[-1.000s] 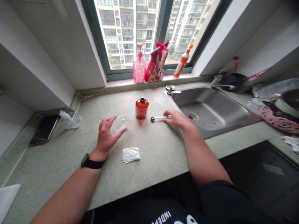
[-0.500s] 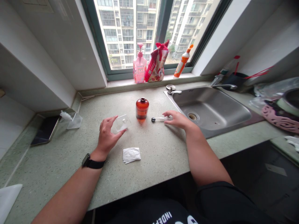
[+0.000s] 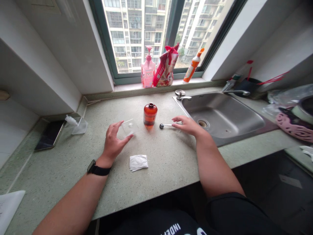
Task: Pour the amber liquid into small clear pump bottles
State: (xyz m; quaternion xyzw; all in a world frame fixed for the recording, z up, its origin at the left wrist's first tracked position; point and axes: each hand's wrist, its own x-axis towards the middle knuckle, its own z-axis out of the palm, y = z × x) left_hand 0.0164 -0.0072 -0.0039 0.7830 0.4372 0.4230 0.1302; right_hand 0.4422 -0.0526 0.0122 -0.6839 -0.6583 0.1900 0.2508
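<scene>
Fingers of your left hand (image 3: 114, 140) are set wide, the index finger and thumb on opposite edges of a clear square piece (image 3: 130, 127), which they appear to hold. It is left of the middle of the counter (image 3: 168, 163); whether lifted or resting cannot be told. Your right hand (image 3: 185, 124) curves over the tail of a black-ended dropper (image 3: 168, 126) to the right; whether you grip it or only touch it is hidden. Between the two, a little farther off, the brown bottle (image 3: 150, 115) stands upright and uncapped. You seem to be at the step of handling these two pieces, one per hand. Any next move calls for an even pinch on the left and, on the right, keeping well off the bottle. Nearer you lies a folded tissue (image 3: 138, 162); left is a phone (image 3: 49, 135), right the sink (image 3: 220, 111).
</scene>
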